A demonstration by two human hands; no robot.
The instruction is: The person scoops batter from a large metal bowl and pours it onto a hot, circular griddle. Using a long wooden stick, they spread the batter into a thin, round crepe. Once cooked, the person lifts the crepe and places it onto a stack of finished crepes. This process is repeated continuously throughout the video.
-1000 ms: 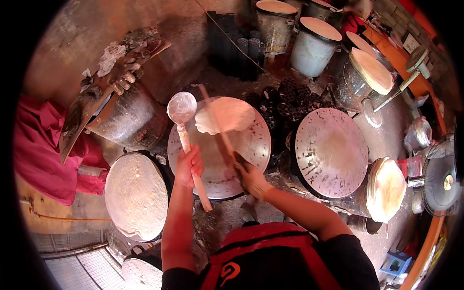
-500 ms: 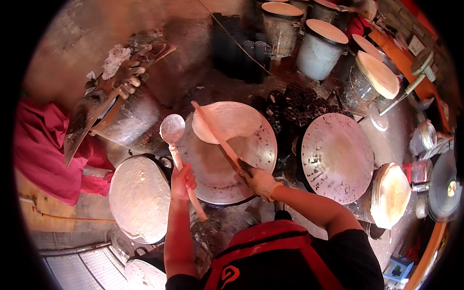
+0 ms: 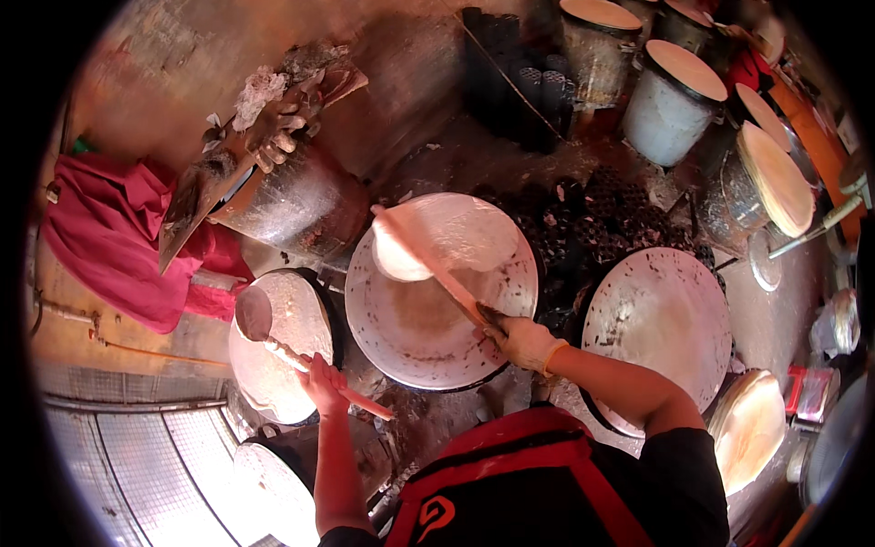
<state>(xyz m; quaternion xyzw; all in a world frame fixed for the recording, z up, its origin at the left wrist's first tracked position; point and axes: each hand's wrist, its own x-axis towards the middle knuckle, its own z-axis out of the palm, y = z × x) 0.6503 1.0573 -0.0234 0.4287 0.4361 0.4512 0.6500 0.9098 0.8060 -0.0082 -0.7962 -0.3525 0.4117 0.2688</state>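
Observation:
My left hand [image 3: 324,385] is closed round the wooden handle of a ladle [image 3: 253,313]. The ladle's round bowl hangs over a left-hand griddle covered by a pale sheet of batter [image 3: 290,369]. In a light glove, my right hand [image 3: 531,345] grips the near end of a long flat wooden spreader [image 3: 436,266]. That spreader lies slantwise across the round middle griddle [image 3: 378,342]. Wet-looking pale batter [image 3: 469,228] covers the griddle's far part, with the spreader's far end at its left edge. Dark specks dot the griddle's rim.
To the right stands another griddle [image 3: 656,319], beside a stack of thin flatbreads [image 3: 749,433]. Dark honeycomb briquettes [image 3: 592,219] lie behind. Several flatbread-topped buckets [image 3: 670,114] stand at the back right. At left are a metal drum [image 3: 305,201], dirty gloves [image 3: 275,141] and red cloth [image 3: 109,237].
The ladle has swung left and down, from beside the middle griddle to over the left one. My view has shifted, and the spreader stays on the middle griddle's batter.

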